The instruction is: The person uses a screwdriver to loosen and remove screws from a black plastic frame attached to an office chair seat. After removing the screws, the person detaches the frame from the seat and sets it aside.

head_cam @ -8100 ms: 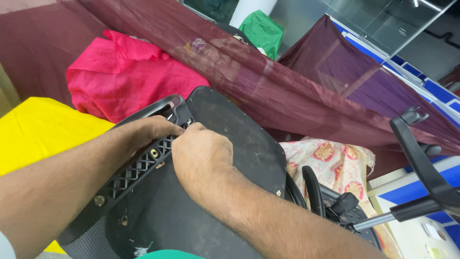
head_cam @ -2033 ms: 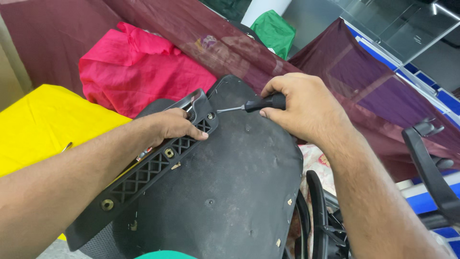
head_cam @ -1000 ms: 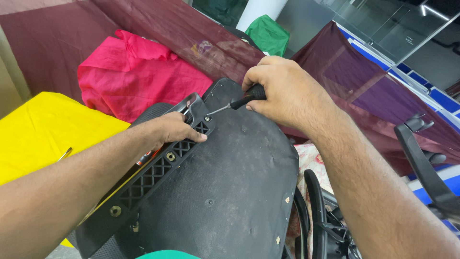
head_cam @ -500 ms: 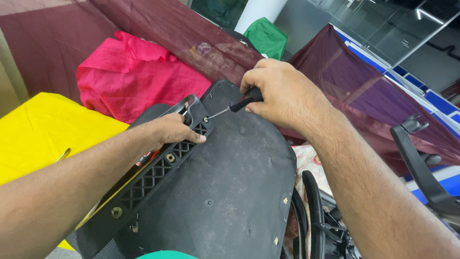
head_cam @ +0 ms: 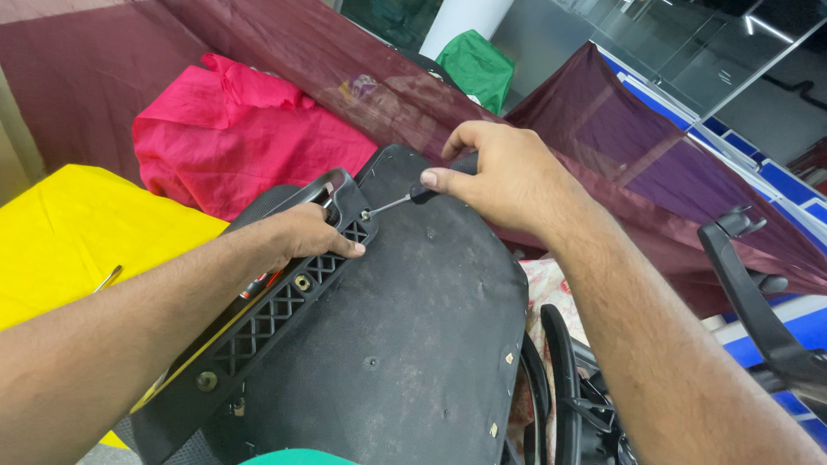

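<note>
Screwdriver (head_cam: 412,197), clamped in my right hand (head_cam: 508,176), points toward eight o'clock at the bracket (head_cam: 284,306) screw, left hand (head_cam: 301,237) fingers pressing the bracket beside it.

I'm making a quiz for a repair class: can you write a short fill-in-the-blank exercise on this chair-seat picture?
1. The right hand grips a ____ whose tip meets the ribbed bracket.
2. The left hand presses on the bracket, which lies on the black ____ of the seat underside.
3. The cloth left of the seat is ____.
4. Behind the seat lies a ____ cloth bundle.

Missing words: screwdriver; panel; yellow; pink
</note>
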